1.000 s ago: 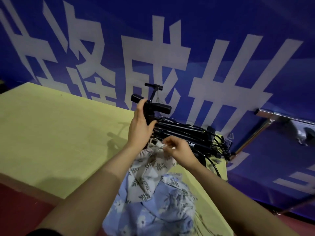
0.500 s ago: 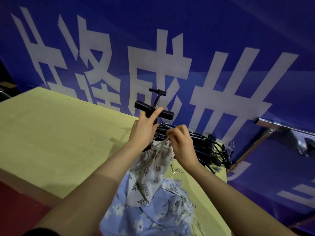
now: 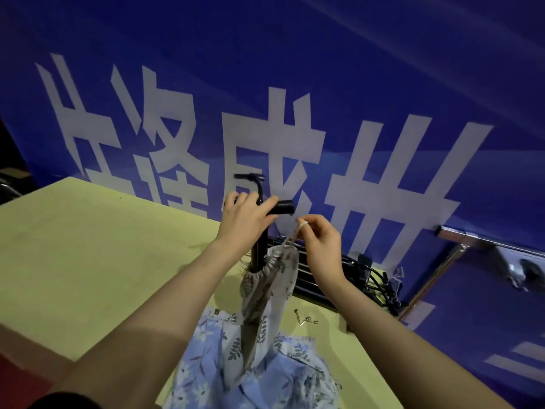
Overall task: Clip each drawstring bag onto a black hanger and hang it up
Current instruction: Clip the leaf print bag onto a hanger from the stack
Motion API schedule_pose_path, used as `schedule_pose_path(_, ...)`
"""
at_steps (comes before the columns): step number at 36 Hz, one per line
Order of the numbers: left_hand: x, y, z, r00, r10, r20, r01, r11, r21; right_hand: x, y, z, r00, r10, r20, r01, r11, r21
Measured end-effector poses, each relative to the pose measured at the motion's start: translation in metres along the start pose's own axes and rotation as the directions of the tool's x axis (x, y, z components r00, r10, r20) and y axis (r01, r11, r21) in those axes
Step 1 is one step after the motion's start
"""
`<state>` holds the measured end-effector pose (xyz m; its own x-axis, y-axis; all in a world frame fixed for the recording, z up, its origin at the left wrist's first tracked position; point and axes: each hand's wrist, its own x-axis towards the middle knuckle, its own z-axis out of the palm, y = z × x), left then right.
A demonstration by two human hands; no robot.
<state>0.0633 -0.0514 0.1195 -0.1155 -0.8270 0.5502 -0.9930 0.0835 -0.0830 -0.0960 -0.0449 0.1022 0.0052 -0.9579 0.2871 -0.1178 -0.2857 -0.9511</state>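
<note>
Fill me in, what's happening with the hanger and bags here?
A person stands at a yellow table. The left hand grips a black hanger, held up with a leaf-print drawstring bag hanging from it. The right hand pinches the bag's drawstring and pulls it upward. A blue floral bag lies on the table below, beside a pile of spare black hangers. Nothing is hung up yet.

Hands [image 3: 283,231] on hanger [image 3: 280,206], drawstring [image 3: 290,239]

Black hanger [image 3: 279,206], grey leaf-print bag [image 3: 267,287], blue floral cloth [image 3: 212,358], yellow-green table [image 3: 88,246]
</note>
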Motion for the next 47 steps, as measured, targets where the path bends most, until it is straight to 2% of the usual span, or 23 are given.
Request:
schedule_pose_path(2, 0.011, -0.001, -0.009, 1.0, 0.0, -0.023, 0.001, 1.0, 0.023, 0.007, -0.011, 0.0, 1.0, -0.023, 0.013, 0.023, 1.0, 0.015)
schedule_pose_path(5, 0.027, 0.004, -0.026, 0.999, -0.027, 0.042, 0.026, 0.999, 0.018, 0.017, -0.032, 0.003, 0.994, -0.025, 0.103, 0.013, 0.993, 0.118)
schedule_pose_path(7, 0.035, 0.006, -0.029, 0.998, -0.04, 0.044, 0.038, 0.998, 0.05, 0.023, -0.046, 0.004, 0.985, 0.022, 0.171, -0.062, 0.972, 0.229)
schedule_pose_path(10, 0.042, 0.01, -0.034, 0.995, -0.034, 0.089, 0.026, 0.996, 0.086, 0.033, -0.065, 0.005, 0.964, 0.152, 0.219, -0.236, 0.871, 0.431)
schedule_pose_path(12, 0.042, 0.009, -0.034, 0.994, -0.024, 0.11, 0.013, 0.995, 0.097, 0.038, -0.075, 0.003, 0.96, 0.174, 0.22, -0.261, 0.843, 0.471)
schedule_pose_path(14, 0.04, 0.008, -0.034, 0.989, -0.02, 0.146, 0.008, 0.997, 0.083, 0.042, -0.081, 0.001, 0.974, 0.107, 0.2, -0.175, 0.914, 0.366)
schedule_pose_path(16, 0.036, 0.007, -0.035, 0.98, 0.013, 0.2, -0.027, 0.997, 0.065, 0.044, -0.086, -0.001, 0.984, -0.015, 0.18, -0.006, 0.994, 0.111)
schedule_pose_path(17, 0.033, 0.007, -0.034, 0.973, 0.032, 0.228, -0.048, 0.997, 0.063, 0.046, -0.088, -0.001, 0.979, -0.08, 0.19, 0.085, 0.996, -0.017)
schedule_pose_path(20, 0.02, 0.008, -0.028, 0.953, 0.042, 0.299, -0.052, 0.998, 0.025, 0.051, -0.094, -0.001, 0.938, -0.23, 0.261, 0.295, 0.924, -0.245)
schedule_pose_path(23, 0.009, 0.006, -0.02, 0.944, 0.049, 0.326, -0.025, 0.997, -0.077, 0.051, -0.09, 0.002, 0.919, -0.29, 0.265, 0.375, 0.851, -0.367)
schedule_pose_path(26, 0.006, 0.007, -0.022, 0.937, -0.003, 0.349, 0.079, 0.976, -0.202, 0.05, -0.085, 0.003, 0.945, -0.266, 0.189, 0.315, 0.894, -0.319)
schedule_pose_path(29, 0.005, 0.006, -0.03, 0.943, -0.066, 0.328, 0.19, 0.912, -0.364, 0.051, -0.084, 0.006, 0.957, -0.208, 0.202, 0.267, 0.907, -0.327)
schedule_pose_path(33, 0.002, 0.006, -0.034, 0.946, 0.0, 0.324, 0.154, 0.88, -0.45, 0.046, -0.09, 0.007, 0.95, -0.196, 0.242, 0.261, 0.925, -0.276)
schedule_pose_path(36, 0.001, 0.015, -0.04, 0.941, 0.019, 0.337, 0.141, 0.885, -0.443, 0.04, -0.096, 0.006, 0.934, -0.2, 0.298, 0.265, 0.944, -0.197)
schedule_pose_path(40, -0.002, 0.03, -0.048, 0.936, -0.115, 0.332, 0.253, 0.875, -0.412, 0.034, -0.095, 0.008, 0.906, -0.263, 0.331, 0.348, 0.909, -0.23)
schedule_pose_path(43, -0.004, 0.034, -0.04, 0.95, -0.089, 0.3, 0.176, 0.945, -0.277, 0.031, -0.094, 0.006, 0.887, -0.302, 0.349, 0.396, 0.887, -0.238)
schedule_pose_path(47, -0.002, 0.037, -0.035, 0.941, -0.091, 0.327, 0.151, 0.975, -0.162, 0.029, -0.091, 0.002, 0.877, -0.389, 0.282, 0.453, 0.864, -0.218)
